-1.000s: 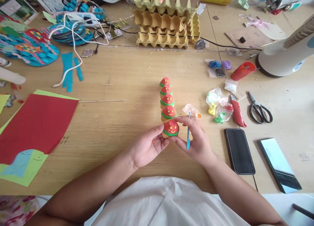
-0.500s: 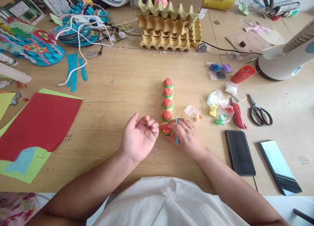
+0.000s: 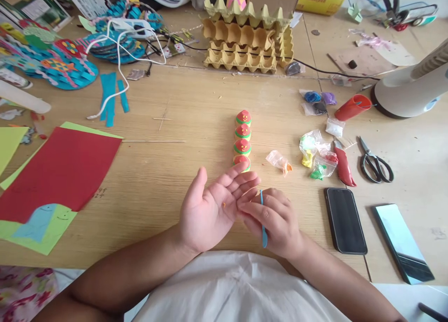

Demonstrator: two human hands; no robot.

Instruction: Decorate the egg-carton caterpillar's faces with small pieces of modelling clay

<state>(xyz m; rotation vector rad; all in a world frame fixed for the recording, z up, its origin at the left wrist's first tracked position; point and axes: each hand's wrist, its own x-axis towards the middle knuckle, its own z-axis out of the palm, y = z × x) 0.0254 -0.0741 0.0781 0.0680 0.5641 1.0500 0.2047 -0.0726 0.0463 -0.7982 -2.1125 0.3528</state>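
Note:
My left hand [image 3: 212, 212] lies palm up with its fingers stretched out. A tiny orange bit of clay [image 3: 224, 204] rests on its palm. Close beside it, my right hand [image 3: 278, 221] has thumb and index finger pinched together at the left hand's finger edge; whether anything is in the pinch is hidden. A thin blue clay tool [image 3: 264, 238] is tucked between the right hand's fingers. Beyond my hands runs a row of small red-topped cups [image 3: 242, 147] with green bands and yellow smiling faces. My left fingers cover the row's near end.
Orange clay in a plastic bag [image 3: 279, 162] lies right of the row. Farther right are more clay bags [image 3: 317, 149], a red-handled knife [image 3: 344, 165], scissors [image 3: 376, 165] and two phones [image 3: 346, 219]. Egg cartons [image 3: 245, 37] stand behind; red paper [image 3: 66, 172] lies left.
My left hand has uncurled its fingers and turned flatter. My right hand has left the nearest red-topped cup and come towards me, against the left hand, keeping the blue clay tool.

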